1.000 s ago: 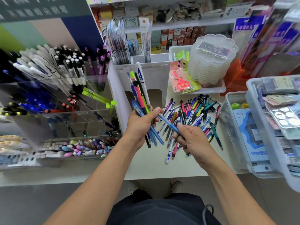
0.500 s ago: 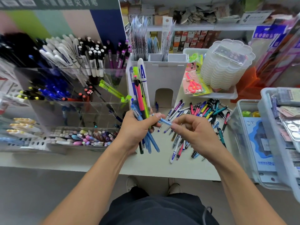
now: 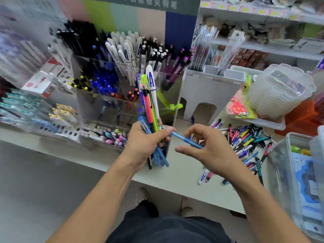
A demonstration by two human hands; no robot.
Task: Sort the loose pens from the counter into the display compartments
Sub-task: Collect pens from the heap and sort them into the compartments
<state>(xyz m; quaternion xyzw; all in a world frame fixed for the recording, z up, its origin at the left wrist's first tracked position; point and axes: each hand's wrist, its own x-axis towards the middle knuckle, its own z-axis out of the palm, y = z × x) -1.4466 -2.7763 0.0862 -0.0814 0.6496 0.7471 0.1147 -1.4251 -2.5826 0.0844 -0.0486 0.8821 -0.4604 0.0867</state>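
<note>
Far left, motion blur smears the shelf goods; packs of teal and yellow-capped pens [image 3: 59, 113] can only just be made out, and a red-and-white box [image 3: 41, 83] behind them is unreadable. Next comes the clear display [image 3: 122, 106], its compartments stuffed with black, blue, white and purple pens standing tilted; the lower compartments are hard to see through the glare. Erasers [image 3: 98, 132] lie in a low tray at its foot.

Before the display, the left hand [image 3: 147, 146] grips a bundle [image 3: 150, 109] of upright pens, fingers curled round the shafts, which hide part of the display; the bundle's lower ends stick out under the palm. One blue pen [image 3: 185, 139] reaches from the left thumb across to the right hand [image 3: 208, 151], resting between that hand's loosely bent fingers and thumb; whether they truly pinch it cannot be told.

Behind stands a white cardboard holder [image 3: 210, 90] with arched cut-outs. Right of the hands, the loose pile [image 3: 245, 142] lies on the pale counter [image 3: 175, 174], partly hidden by the right wrist. Scissors [image 3: 236, 107] in a packet, stacked plastic lids [image 3: 278, 95] and a clear bin [image 3: 298, 172], cut off by the frame's edge, follow. Shop shelves [image 3: 263, 48] with small boxes fill the back; grey floor and the person's shoes show below the counter's edge.
</note>
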